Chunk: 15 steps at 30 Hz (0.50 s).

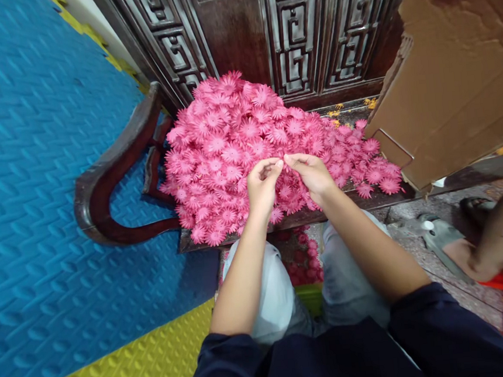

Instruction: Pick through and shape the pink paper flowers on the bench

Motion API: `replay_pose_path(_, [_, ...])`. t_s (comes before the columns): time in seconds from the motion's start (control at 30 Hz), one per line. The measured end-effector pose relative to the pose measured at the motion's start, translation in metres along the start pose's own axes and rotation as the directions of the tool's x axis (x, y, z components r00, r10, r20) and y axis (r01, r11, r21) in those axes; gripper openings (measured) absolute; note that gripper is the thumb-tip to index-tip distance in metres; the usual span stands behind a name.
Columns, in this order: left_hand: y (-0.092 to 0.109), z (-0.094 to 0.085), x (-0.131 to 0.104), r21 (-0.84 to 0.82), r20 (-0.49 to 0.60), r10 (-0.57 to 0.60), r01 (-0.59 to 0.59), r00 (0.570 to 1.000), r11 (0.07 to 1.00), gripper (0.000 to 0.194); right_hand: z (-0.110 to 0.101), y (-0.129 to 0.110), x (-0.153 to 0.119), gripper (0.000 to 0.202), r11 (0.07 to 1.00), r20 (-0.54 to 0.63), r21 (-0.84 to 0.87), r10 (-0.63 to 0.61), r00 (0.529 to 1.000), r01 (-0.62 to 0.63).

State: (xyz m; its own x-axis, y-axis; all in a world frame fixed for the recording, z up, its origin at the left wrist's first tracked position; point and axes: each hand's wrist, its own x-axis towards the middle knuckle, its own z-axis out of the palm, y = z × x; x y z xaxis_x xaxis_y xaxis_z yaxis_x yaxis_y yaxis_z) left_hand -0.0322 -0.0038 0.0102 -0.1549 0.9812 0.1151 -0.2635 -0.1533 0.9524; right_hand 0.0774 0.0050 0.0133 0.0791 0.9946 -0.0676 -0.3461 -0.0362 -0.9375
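My left hand (pixel 263 183) and my right hand (pixel 312 175) meet almost fingertip to fingertip over a large heap of pink artificial flowers (pixel 231 155). Each hand is closed in a pinch, thumb against forefinger. Whatever lies between the fingertips is too small to make out against the pink behind it. The flowers have thin, pointed petals and lie piled on a dark wooden bench (pixel 255 230) in front of my knees. Part of the heap directly below my hands is hidden by them.
A carved dark wooden panel (pixel 239 43) stands behind the heap, with a curved armrest (pixel 98 196) at its left. To the right leans a brown cardboard sheet (pixel 454 88). Another person's sandalled foot (pixel 462 255) is at the lower right. Blue matting (pixel 34 172) covers the left.
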Motion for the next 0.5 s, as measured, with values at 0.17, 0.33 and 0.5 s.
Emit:
replay_pose_path(0.17, [0.0009,0.0003,0.0002,-0.054,-0.049,-0.063,0.06,0.997,0.997,0.005,0.0023,0.0004,-0.0015,0.021,0.999,0.026,-0.03,-0.023,0.999,0.023])
replay_pose_path(0.33, [0.0023,-0.0016,0.004,-0.198,-0.02,-0.248,0.24,0.968,0.95,0.012,0.0053,0.0,-0.0047,0.029,0.999,0.088,-0.046,-0.015,0.996,0.019])
replay_pose_path(0.5, [0.0043,-0.0019,0.0044,-0.317,0.059,-0.35,0.35,0.935,0.882,0.01,0.0054,0.0002,-0.0062,0.031,0.996,0.106,0.033,0.079,0.991,-0.083])
